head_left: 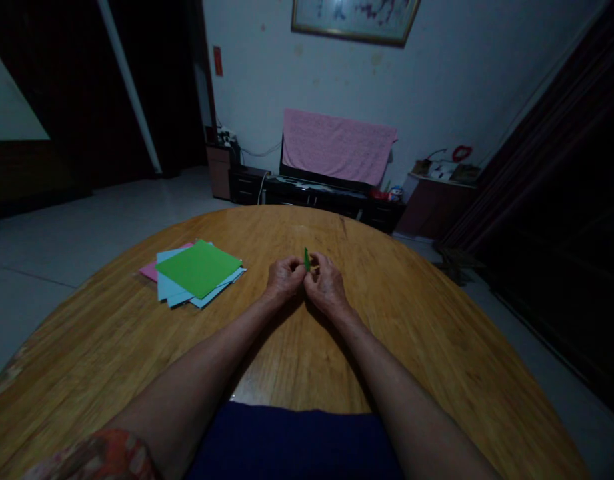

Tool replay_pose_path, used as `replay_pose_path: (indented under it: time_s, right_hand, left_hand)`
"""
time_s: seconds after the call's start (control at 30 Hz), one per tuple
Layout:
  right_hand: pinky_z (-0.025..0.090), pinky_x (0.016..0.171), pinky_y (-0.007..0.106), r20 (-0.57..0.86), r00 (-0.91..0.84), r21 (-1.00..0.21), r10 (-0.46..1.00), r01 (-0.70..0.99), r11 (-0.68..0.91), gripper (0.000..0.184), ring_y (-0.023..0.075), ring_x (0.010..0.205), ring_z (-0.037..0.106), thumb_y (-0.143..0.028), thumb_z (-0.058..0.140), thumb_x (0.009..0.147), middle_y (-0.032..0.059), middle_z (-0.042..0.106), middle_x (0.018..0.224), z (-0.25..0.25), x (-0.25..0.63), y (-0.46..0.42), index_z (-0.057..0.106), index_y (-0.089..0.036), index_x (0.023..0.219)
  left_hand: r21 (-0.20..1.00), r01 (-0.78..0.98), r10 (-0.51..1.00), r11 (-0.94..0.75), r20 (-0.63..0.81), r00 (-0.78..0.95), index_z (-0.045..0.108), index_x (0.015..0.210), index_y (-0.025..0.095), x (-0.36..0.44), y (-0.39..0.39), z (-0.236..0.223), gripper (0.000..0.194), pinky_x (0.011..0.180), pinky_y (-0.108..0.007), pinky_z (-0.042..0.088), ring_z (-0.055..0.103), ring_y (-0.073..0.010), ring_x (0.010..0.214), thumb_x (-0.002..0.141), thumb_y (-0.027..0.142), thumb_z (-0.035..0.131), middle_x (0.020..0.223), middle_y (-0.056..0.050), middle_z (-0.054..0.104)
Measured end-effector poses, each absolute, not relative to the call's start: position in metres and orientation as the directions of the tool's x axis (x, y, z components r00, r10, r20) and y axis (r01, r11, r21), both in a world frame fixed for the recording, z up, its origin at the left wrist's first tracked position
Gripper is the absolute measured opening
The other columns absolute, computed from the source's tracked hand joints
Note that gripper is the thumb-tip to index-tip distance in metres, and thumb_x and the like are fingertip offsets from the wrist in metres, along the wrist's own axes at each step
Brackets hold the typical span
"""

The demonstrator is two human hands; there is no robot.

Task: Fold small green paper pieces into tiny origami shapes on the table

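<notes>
Snugly, folded green paper (307, 259) stands pinched — between the hands (285, 280) (327, 287).

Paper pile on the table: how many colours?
3: green on top, light blue beneath it, pink showing at the left edge. Other colours may be hidden inside the pile.

From my remote view, a stack of green, pale blue and pink paper sheets (199, 270) lies on the wooden table (397, 320). Beyond it, a pink towel (337, 147) drapes over a dark flat panel (307, 175) on a low black cabinet (311, 199), below a framed picture (355, 20).
</notes>
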State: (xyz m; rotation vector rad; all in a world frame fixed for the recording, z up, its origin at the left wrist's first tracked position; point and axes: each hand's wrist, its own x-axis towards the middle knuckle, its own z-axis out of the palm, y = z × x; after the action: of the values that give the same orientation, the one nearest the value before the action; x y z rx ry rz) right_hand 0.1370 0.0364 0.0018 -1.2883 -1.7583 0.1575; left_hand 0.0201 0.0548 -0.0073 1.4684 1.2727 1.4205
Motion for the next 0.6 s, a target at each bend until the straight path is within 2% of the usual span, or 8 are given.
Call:
replay_pose_path:
  time_s: [0.1, 0.2, 0.47, 0.6]
  right_hand:
    - [0.051, 0.088, 0.039, 0.625, -0.071, -0.486, 0.778, 0.744, 0.458, 0.057, 0.0242, 0.102, 0.06, -0.008, 0.046, 0.068, 0.0137, 0.061, 0.113, 0.005, 0.135, 0.032, 0.053, -0.016, 0.124]
    - [0.051, 0.087, 0.037, 0.625, -0.102, -0.447, 0.774, 0.766, 0.462, 0.063, 0.0234, 0.104, 0.058, -0.007, 0.044, 0.068, 0.0136, 0.058, 0.117, 0.006, 0.135, 0.03, 0.048, -0.017, 0.129]
    - [0.05, 0.084, 0.038, 0.623, -0.025, -0.471, 0.782, 0.786, 0.4, 0.049, 0.0237, 0.092, 0.059, -0.011, 0.048, 0.071, 0.0131, 0.062, 0.105, -0.001, 0.14, 0.04, 0.056, -0.016, 0.119]
    - [0.049, 0.086, 0.039, 0.622, -0.022, -0.493, 0.783, 0.766, 0.413, 0.048, 0.0237, 0.093, 0.059, -0.009, 0.046, 0.07, 0.0136, 0.063, 0.106, -0.002, 0.141, 0.042, 0.058, -0.015, 0.117]
  left_hand:
    - [0.917, 0.277, 0.938, -0.288, 0.328, -0.112, 0.066, 0.065, 0.017, 0.021, 0.05, -0.003, 0.013, 0.055, -0.022, 0.04, 0.055, -0.0131, 0.059, 0.07, 0.024, 0.056, 0.059, 0.001, 0.06]
    - [0.885, 0.351, 0.924, -0.307, 0.365, -0.111, 0.066, 0.065, 0.017, 0.022, 0.046, 0.001, 0.015, 0.057, -0.022, 0.04, 0.056, -0.013, 0.059, 0.072, 0.023, 0.055, 0.058, 0.001, 0.061]
    - [0.886, 0.35, 0.921, -0.304, 0.367, -0.128, 0.067, 0.064, 0.017, 0.022, 0.039, 0.007, 0.015, 0.059, -0.024, 0.039, 0.056, -0.0136, 0.059, 0.072, 0.02, 0.055, 0.058, 0.0, 0.06]
    - [0.913, 0.301, 0.939, -0.277, 0.323, -0.117, 0.069, 0.067, 0.017, 0.023, 0.04, 0.007, 0.01, 0.061, -0.025, 0.041, 0.057, -0.0147, 0.061, 0.07, 0.022, 0.061, 0.061, -0.002, 0.064]
